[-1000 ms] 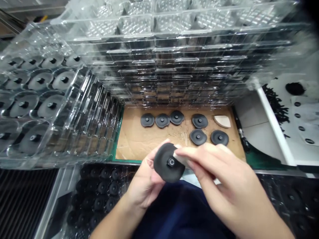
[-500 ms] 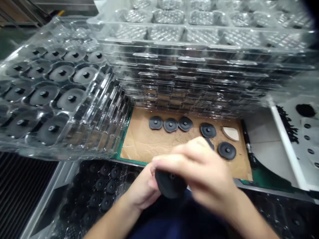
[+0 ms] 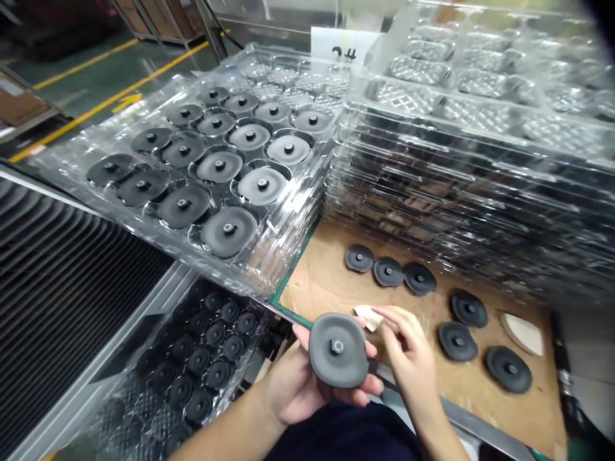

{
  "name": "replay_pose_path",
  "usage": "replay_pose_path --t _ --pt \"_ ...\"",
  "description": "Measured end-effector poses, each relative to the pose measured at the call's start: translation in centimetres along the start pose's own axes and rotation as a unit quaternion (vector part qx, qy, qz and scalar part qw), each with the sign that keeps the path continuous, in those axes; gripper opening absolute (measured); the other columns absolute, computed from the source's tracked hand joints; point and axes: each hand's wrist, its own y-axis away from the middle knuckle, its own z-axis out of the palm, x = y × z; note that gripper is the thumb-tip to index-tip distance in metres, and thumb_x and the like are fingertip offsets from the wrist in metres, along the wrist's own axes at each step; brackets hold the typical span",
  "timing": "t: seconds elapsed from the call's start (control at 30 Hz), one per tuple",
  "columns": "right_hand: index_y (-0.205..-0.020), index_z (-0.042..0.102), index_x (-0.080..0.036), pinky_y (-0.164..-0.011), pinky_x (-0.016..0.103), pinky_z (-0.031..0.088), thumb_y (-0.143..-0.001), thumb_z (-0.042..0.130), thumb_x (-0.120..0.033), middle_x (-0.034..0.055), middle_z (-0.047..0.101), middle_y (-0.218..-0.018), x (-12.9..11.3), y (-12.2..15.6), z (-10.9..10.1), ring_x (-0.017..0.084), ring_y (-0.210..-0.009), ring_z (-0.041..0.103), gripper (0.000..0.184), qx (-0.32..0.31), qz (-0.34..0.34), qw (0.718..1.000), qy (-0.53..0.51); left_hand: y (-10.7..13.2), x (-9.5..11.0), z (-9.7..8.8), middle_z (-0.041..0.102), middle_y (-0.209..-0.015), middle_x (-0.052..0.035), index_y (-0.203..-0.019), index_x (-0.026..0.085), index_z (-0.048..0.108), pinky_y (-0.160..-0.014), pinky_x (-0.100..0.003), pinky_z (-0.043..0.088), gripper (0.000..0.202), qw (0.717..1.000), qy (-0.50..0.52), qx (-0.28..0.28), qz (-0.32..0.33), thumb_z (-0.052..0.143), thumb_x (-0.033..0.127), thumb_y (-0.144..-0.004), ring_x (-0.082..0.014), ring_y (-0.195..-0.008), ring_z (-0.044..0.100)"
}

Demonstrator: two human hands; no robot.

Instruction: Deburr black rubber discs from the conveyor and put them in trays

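My left hand (image 3: 295, 384) grips a black rubber disc (image 3: 338, 349) with a small centre stud, held face up over the table's front edge. Just to its right, my right hand (image 3: 412, 358) pinches a small pale wedge-shaped piece (image 3: 368, 315) beside the disc. Several more black discs lie on the brown cardboard sheet (image 3: 327, 282), among them a row of three (image 3: 388, 271) and others further right (image 3: 508, 369). A clear plastic tray (image 3: 298, 218) at the upper left holds several discs in round pockets.
A tall stack of clear trays (image 3: 471, 186) stands behind the cardboard on the right. Another pale wedge piece (image 3: 523, 331) lies at the right. A lower tray of small black parts (image 3: 206, 358) sits at the bottom left, beside a ribbed black surface (image 3: 62, 288).
The view has swung left and up. My right hand has come off the top of the disc and moved to its right side, so the disc's face now shows fully.
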Motion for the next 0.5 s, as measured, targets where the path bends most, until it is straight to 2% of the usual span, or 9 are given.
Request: replay_pose_path --t 0.1,0.17,0.2,0.23,0.3,0.37,0.4,0.43,0.5 --pt "-0.093 0.067 -0.023 -0.079 0.031 0.054 -0.090 0.049 -0.021 0.0055 0.068 -0.096 -1.7 0.7 -0.3 0.018 -0.093 0.065 0.018 -0.032 -0.026 0.999 -0.014 0.3 0.4 -0.5 0.073 -0.098 -0.0037 -0.116 0.027 0.064 -0.061 -0.022 0.056 0.063 0.999 -0.033 -0.006 0.039 0.055 0.068 -0.069 -0.0170 -0.074 0.072" --pt "-0.097 0.066 -0.022 -0.073 0.027 0.055 -0.091 0.049 -0.020 0.0051 0.069 -0.093 -2.4 1.3 0.1 0.017 -0.087 0.066 0.019 -0.031 -0.030 0.999 -0.010 0.4 0.6 -1.0 0.070 -0.105 -0.0054 -0.132 0.031 0.049 -0.069 -0.026 0.056 0.071 0.984 -0.137 -0.002 0.111 0.056 0.066 -0.071 -0.0176 -0.078 0.071" --pt "-0.102 0.065 -0.021 -0.069 0.026 0.055 -0.091 0.048 -0.020 0.0057 0.069 -0.092 -2.5 1.6 0.3 0.017 -0.082 0.066 0.020 -0.024 -0.028 0.999 -0.007 0.5 0.7 -1.4 0.068 -0.110 -0.0067 -0.139 0.032 0.039 -0.077 -0.030 0.055 0.077 0.961 -0.227 0.006 0.159 0.060 0.062 -0.071 -0.0187 -0.085 0.070" --pt "-0.108 0.062 -0.020 -0.064 0.025 0.055 -0.091 0.048 -0.019 0.0062 0.068 -0.091 -2.6 1.9 0.6 0.016 -0.075 0.066 0.022 -0.019 -0.028 0.999 -0.002 0.7 0.7 -1.8 0.065 -0.115 -0.0079 -0.144 0.033 0.027 -0.087 -0.034 0.052 0.085 0.918 -0.336 0.019 0.210 0.066 0.056 -0.071 -0.0205 -0.094 0.067" --pt "-0.122 0.055 -0.019 -0.057 0.023 0.053 -0.090 0.049 -0.018 0.0059 0.066 -0.089 -2.7 2.5 0.8 0.012 -0.060 0.060 0.033 -0.015 -0.045 0.999 0.014 1.1 0.7 -2.7 0.060 -0.122 -0.0097 -0.147 0.035 0.007 -0.098 -0.040 0.044 0.103 0.777 -0.547 0.043 0.308 0.075 0.038 -0.070 -0.0236 -0.110 0.059" --pt "-0.133 0.046 -0.022 -0.056 0.022 0.052 -0.089 0.050 -0.015 0.0058 0.065 -0.093 -3.0 2.8 0.6 0.010 -0.056 0.056 0.045 -0.021 -0.095 0.995 0.036 1.6 0.6 -3.4 0.057 -0.122 -0.0108 -0.146 0.035 -0.005 -0.100 -0.043 0.043 0.112 0.642 -0.669 0.062 0.369 0.076 0.025 -0.070 -0.0251 -0.115 0.055" --pt "-0.136 0.043 -0.024 -0.057 0.023 0.052 -0.089 0.050 -0.014 0.0064 0.064 -0.097 -3.2 2.8 0.4 0.011 -0.058 0.057 0.049 -0.027 -0.131 0.990 0.049 1.8 0.6 -3.6 0.057 -0.122 -0.0117 -0.146 0.033 -0.008 -0.098 -0.044 0.044 0.114 0.602 -0.697 0.064 0.385 0.076 0.023 -0.070 -0.0255 -0.114 0.056" --pt "-0.137 0.042 -0.026 -0.058 0.023 0.052 -0.089 0.050 -0.013 0.0073 0.064 -0.101 -3.3 2.7 0.1 0.012 -0.063 0.059 0.051 -0.033 -0.168 0.983 0.062 2.1 0.6 -3.7 0.057 -0.121 -0.0125 -0.146 0.032 -0.009 -0.097 -0.044 0.045 0.114 0.584 -0.709 0.063 0.390 0.076 0.023 -0.070 -0.0256 -0.113 0.056" --pt "-0.134 0.047 -0.028 -0.063 0.024 0.053 -0.090 0.050 -0.014 0.0091 0.063 -0.106 -3.7 2.2 -0.6 0.015 -0.076 0.063 0.046 -0.049 -0.234 0.967 0.090 2.6 0.7 -3.5 0.058 -0.123 -0.0130 -0.146 0.032 -0.006 -0.098 -0.044 0.045 0.110 0.585 -0.716 0.068 0.375 0.075 0.027 -0.071 -0.0254 -0.115 0.056"
